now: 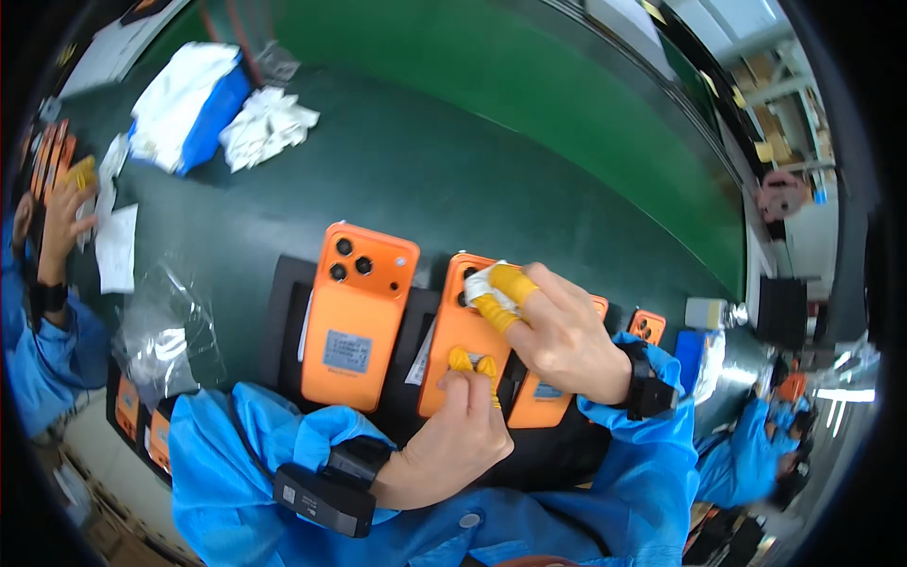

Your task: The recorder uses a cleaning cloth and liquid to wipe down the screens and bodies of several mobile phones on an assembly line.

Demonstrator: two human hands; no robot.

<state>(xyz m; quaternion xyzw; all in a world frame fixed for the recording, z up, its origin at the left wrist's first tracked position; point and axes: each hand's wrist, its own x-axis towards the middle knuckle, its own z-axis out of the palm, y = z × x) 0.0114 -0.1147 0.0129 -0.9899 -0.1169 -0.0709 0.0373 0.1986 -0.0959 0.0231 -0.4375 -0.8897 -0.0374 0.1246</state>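
An orange phone (453, 329) lies back up in front of me, its camera corner partly covered. My right hand (567, 335), wearing yellow finger cots, pinches a small white cloth (480, 286) against the camera lenses. My left hand (452, 430) is curled over the lower part of the same phone, its yellow-capped fingertips resting on the back. To the left lies a second orange phone (351, 307) with three lenses and a grey label. A third orange phone (540, 404) shows partly beneath my right hand and wrist.
A black mat (283, 331) lies under the phones on the dark green table. A blue-and-white pack (189, 109) and crumpled white cloth (269, 128) sit at the far left. Clear plastic (170, 340) lies nearer, by a co-worker's hand (64, 213). A smaller orange phone (647, 326) lies right.
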